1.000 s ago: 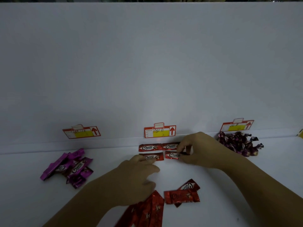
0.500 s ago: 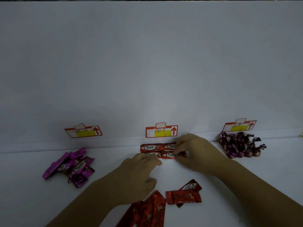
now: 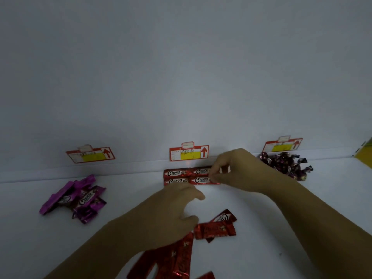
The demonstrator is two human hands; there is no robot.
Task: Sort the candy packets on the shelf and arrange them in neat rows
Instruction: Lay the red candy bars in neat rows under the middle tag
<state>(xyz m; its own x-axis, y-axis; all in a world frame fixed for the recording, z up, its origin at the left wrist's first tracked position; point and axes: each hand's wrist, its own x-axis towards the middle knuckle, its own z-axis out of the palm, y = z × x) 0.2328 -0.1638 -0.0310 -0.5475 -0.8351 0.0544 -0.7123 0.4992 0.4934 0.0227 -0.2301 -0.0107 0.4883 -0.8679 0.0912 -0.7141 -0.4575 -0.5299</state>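
Several red Choco packets [image 3: 177,173] lie in two short rows against the back wall under the middle price tag [image 3: 188,151]. My right hand [image 3: 239,170] pinches the right end of the front right red packet [image 3: 202,180]. My left hand [image 3: 171,210] rests palm down just in front of the rows, its fingertips at the front left packet, holding nothing. Loose red packets [image 3: 215,228] lie near my left wrist, and more red packets [image 3: 177,258] lie under my left forearm.
A heap of purple Choco packets [image 3: 76,198] lies at the left below a price tag [image 3: 90,155]. Dark twisted-wrapper candies [image 3: 285,164] are piled at the right under a third tag [image 3: 283,144]. A yellow object [image 3: 365,154] shows at the right edge.
The front row of red packets has been pushed back against the rear row. My right hand stays at the right end; my left hand has slid slightly toward the rows.
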